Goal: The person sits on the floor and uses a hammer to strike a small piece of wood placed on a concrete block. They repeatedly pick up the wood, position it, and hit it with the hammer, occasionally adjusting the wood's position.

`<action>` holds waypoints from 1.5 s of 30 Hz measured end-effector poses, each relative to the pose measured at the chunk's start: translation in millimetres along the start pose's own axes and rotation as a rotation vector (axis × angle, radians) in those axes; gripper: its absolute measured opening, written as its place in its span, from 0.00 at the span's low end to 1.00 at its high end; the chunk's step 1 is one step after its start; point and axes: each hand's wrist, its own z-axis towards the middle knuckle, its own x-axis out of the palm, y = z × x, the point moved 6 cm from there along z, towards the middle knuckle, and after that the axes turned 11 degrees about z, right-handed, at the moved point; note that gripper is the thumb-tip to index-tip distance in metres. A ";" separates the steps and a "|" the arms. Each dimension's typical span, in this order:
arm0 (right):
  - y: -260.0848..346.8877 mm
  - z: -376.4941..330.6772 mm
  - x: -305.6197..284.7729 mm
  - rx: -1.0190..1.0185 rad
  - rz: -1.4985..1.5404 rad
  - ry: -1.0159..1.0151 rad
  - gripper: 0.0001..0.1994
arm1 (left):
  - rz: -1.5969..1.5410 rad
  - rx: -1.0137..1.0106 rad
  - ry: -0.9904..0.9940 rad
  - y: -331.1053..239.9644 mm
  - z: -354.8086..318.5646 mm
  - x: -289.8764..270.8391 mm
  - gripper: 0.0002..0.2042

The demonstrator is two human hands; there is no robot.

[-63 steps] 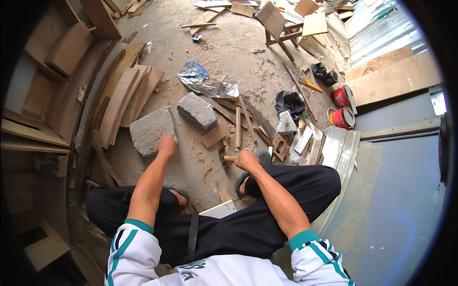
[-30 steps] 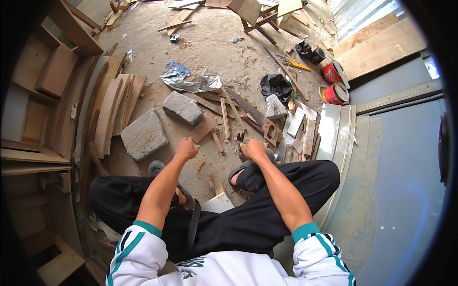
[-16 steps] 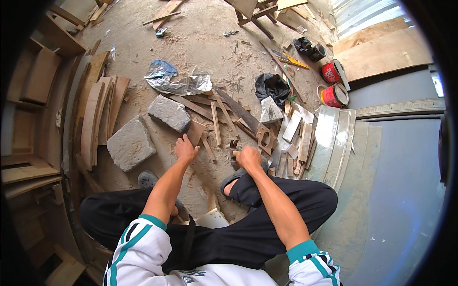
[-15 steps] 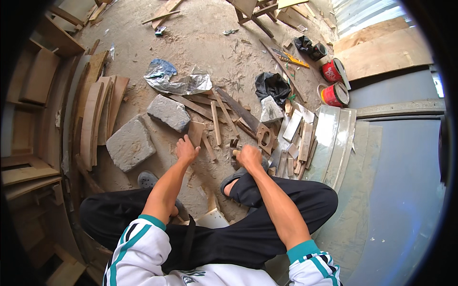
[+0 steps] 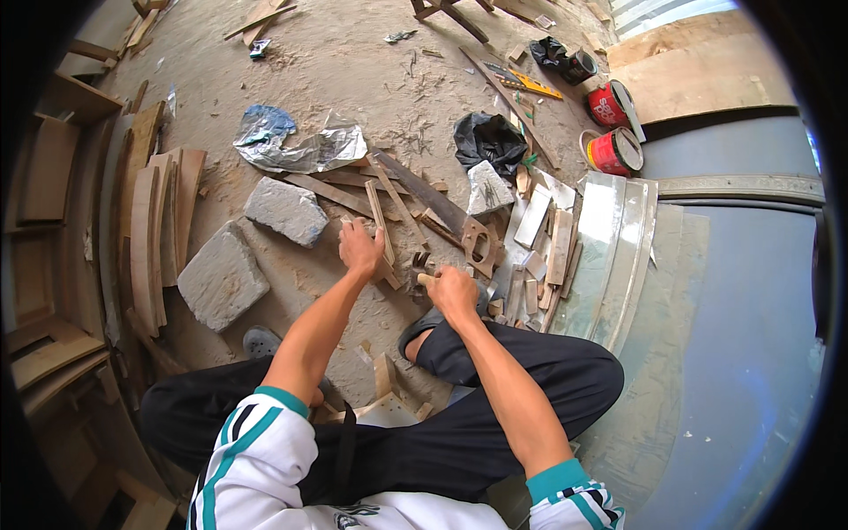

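My right hand [image 5: 453, 291] is closed around the light wooden handle of a hammer [image 5: 420, 262]; its dark claw head points away from me, just above the floor. To its left, my left hand [image 5: 360, 247] reaches low over the scrap wood, thumb apart from the fingers, beside a thin upright-lying wood strip [image 5: 381, 223]. Whether it touches the strip I cannot tell, and the spot beneath the palm is hidden. Two grey stone blocks lie left of it, one nearer [image 5: 223, 276] and one farther [image 5: 286, 211]. A wooden piece with a round hole [image 5: 480, 248] lies beyond my right hand.
Wood offcuts [image 5: 558, 247] pile up on the right by curved clear sheets [image 5: 609, 256]. Farther off are a black plastic bag [image 5: 488, 141], crumpled foil [image 5: 305, 146], a yellow saw [image 5: 534, 85] and red cans [image 5: 614, 152]. Boards [image 5: 146, 238] lean on the left.
The view has shifted, so the floor things sit farther left and up. My left hand has moved right, from the small wood block toward the thin strip. My right hand still holds the hammer.
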 end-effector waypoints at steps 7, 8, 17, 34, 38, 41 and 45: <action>-10.3 -1.3 -10.3 0.095 0.058 -0.009 0.12 | 0.144 -0.019 0.040 -45.2 12.5 15.6 0.38; -9.2 1.7 -9.5 0.089 0.054 -0.004 0.12 | 0.149 -0.043 0.017 -47.7 16.3 17.2 0.40; -4.6 11.3 -9.1 0.070 0.020 -0.043 0.12 | 0.225 -0.218 0.260 -73.3 42.9 32.4 0.51; -5.0 4.1 -16.5 0.078 0.059 -0.026 0.11 | -0.112 -0.080 0.404 -39.7 63.7 47.9 0.29; -10.3 0.7 -15.1 0.080 0.066 -0.036 0.11 | -0.236 -0.117 0.350 -27.5 61.9 40.8 0.29; -8.6 0.2 -16.0 0.088 0.056 -0.046 0.11 | -0.276 -0.139 0.312 -23.5 57.1 28.6 0.31; -8.3 2.4 -17.9 0.055 0.076 -0.037 0.10 | -0.372 -0.122 0.251 -18.2 43.5 13.5 0.32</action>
